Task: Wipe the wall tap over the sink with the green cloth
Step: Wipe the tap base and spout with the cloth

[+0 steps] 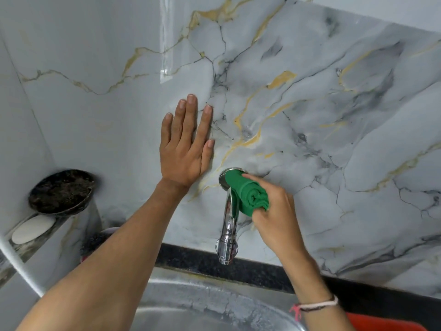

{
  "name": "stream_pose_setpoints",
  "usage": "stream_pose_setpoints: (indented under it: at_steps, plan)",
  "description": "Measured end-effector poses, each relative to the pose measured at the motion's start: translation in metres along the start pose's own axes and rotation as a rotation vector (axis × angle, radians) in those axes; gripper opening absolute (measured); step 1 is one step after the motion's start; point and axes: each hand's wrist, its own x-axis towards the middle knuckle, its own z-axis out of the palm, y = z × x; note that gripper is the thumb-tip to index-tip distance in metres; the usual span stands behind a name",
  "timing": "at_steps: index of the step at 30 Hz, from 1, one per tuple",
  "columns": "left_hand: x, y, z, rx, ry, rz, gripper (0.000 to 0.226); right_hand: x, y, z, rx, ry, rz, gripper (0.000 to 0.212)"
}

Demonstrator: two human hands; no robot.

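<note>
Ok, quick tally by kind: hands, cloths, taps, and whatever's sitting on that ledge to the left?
Hands: 2, the left hand flat on the marble-patterned wall, the right hand holding the cloth
Cloths: 1, the rolled green cloth against the tap's base
Taps: 1, the chrome wall tap
Ledge items: 2, a dark round dish and a white oval soap bar
Total: 6

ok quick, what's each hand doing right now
Left hand: open, palm flat on the marble wall, holding nothing.
Right hand: closed on the green cloth, pressing it against the base of the tap.
</note>
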Motion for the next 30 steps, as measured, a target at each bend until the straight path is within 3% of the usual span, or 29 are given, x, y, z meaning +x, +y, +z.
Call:
stream_pose_setpoints:
  at_steps: [2, 6, 7, 11, 14, 17, 23, 27, 30]
  plan:
    - [-0.001, 0.000, 0.001, -0.001, 0.006, -0.008, 0.063, -0.004, 0.010, 0.007, 0.128, 0.082, 0.062, 0.076]
    - [-0.003, -0.001, 0.004, 0.008, -0.002, -0.009, 0.063, -0.006, 0.036, 0.018, 0.389, 0.140, 0.267, 0.025]
    - [-0.003, -0.002, 0.005, 0.011, -0.002, -0.009, 0.063, -0.006, 0.043, 0.020, 0.477, 0.133, 0.353, 0.022]
    - [-0.004, -0.003, 0.007, 0.015, -0.007, -0.007, 0.063, -0.013, 0.067, 0.026, 1.045, 0.021, 0.785, 0.042]
    - [-0.005, -0.003, 0.008, 0.019, -0.005, -0.001, 0.062, -0.028, 0.072, 0.042, 1.327, -0.153, 1.026, 0.051]
    - [-0.007, -0.003, 0.009, 0.016, 0.001, 0.002, 0.062, -0.025, 0.059, 0.056, 1.451, -0.237, 1.037, 0.060]
    - [-0.004, -0.003, 0.007, -0.007, 0.007, 0.004, 0.064, 0.003, 0.045, 0.049, 1.558, -0.302, 0.956, 0.044]
    - [-0.005, -0.002, 0.006, -0.003, 0.019, 0.018, 0.063, -0.006, 0.049, 0.025, 1.544, -0.175, 0.907, 0.046]
    - [-0.006, -0.002, 0.007, 0.006, 0.023, 0.009, 0.063, -0.014, 0.040, 0.005, 1.267, -0.015, 0.787, 0.037]
